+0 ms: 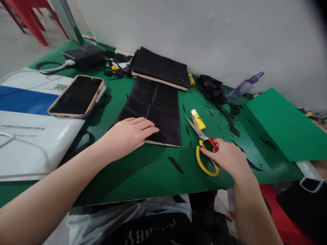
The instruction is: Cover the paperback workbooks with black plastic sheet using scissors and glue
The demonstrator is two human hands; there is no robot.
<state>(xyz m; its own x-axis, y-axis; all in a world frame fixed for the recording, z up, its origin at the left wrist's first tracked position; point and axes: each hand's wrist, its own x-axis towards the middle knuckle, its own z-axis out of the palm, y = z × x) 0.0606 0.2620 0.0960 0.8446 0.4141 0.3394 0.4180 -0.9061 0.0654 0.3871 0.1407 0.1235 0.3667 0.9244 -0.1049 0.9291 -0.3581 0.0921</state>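
A flat black sheet with a pale lower edge (163, 112) lies on the green table (150, 177). My left hand (130, 134) rests palm down on its lower left part, fingers extended and holding nothing. On the right, my right hand (226, 154) has its fingers closed on the handles of a pair of scissors (203, 136), one handle red and one yellow. The blades point up and left beside a yellow glue stick (198, 119). Behind the sheet sits a stack of black-covered pieces (160, 68).
A phone (78, 96) lies on a white and blue bag (28, 136) at the left, near a black box (88, 56). Black scraps (212, 88), a purple spray bottle (245, 86) and a raised green board (288, 126) are at the right. A wall rises behind.
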